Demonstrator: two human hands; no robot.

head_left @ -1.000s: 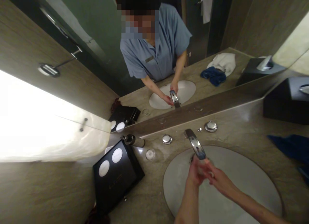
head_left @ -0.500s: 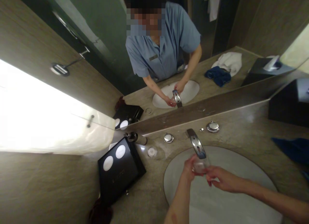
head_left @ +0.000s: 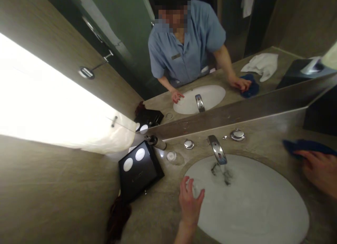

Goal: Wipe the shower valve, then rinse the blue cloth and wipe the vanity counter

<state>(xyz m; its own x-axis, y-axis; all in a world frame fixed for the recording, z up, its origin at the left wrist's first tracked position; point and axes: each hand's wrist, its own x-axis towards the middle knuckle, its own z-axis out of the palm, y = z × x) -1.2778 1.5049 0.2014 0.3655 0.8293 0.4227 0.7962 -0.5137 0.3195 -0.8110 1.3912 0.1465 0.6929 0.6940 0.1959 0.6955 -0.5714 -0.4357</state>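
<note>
My left hand (head_left: 189, 202) hovers with fingers spread over the left rim of the white oval sink (head_left: 263, 209). A faint clear shape sits at its fingertips; I cannot tell what it is. My right hand (head_left: 319, 170) lies at the right edge of the view, fingers curled onto a dark blue cloth (head_left: 302, 145) on the stone counter (head_left: 265, 142). The chrome tap (head_left: 218, 151) stands between my hands at the back of the basin, and dark streaks mark the basin below its spout. The mirror (head_left: 231, 37) shows both hands in the same places.
Two chrome knobs (head_left: 189, 144) (head_left: 237, 134) flank the tap. A black tray with two white discs (head_left: 138, 168) sits left, with a small clear glass (head_left: 171, 156) and a dispenser (head_left: 156, 141) near it. A black box (head_left: 321, 114) stands at the right. A dark red cloth (head_left: 118, 216) lies near the counter's front.
Both hands left the spot under the tap. The right hand swung out right onto the blue cloth; the left drew back to the sink's left rim. The view shifted right.
</note>
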